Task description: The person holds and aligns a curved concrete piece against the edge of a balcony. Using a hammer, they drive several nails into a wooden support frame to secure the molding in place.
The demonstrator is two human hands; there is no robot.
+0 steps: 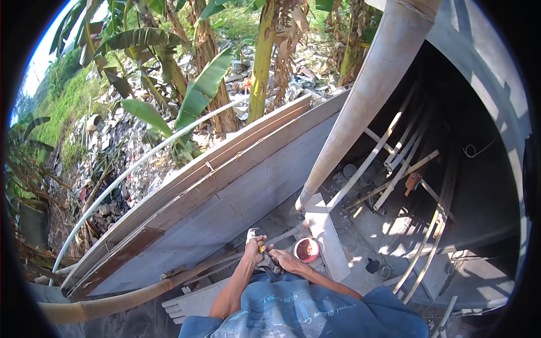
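Note:
My left hand (pixel 253 251) is closed on a hammer with a light metal head (pixel 251 234) and a yellow-marked handle, upright just above my waist. Beside it, my right hand (pixel 282 259) has its fingers closed near the lower end of the handle, on a dark greyish item that I cannot make out. Right of my hands stands a small round white container (pixel 306 249) with reddish-brown contents. It is next to a pale board (pixel 327 236).
A long panelled wall (pixel 186 236) crosses on my left, with banana plants (pixel 259 67) and rubble beyond. A thick pole (pixel 366 84) slants overhead. A bamboo pole (pixel 96 308) runs low at left. Several thin poles (pixel 360 172) lean in the shaded space at right.

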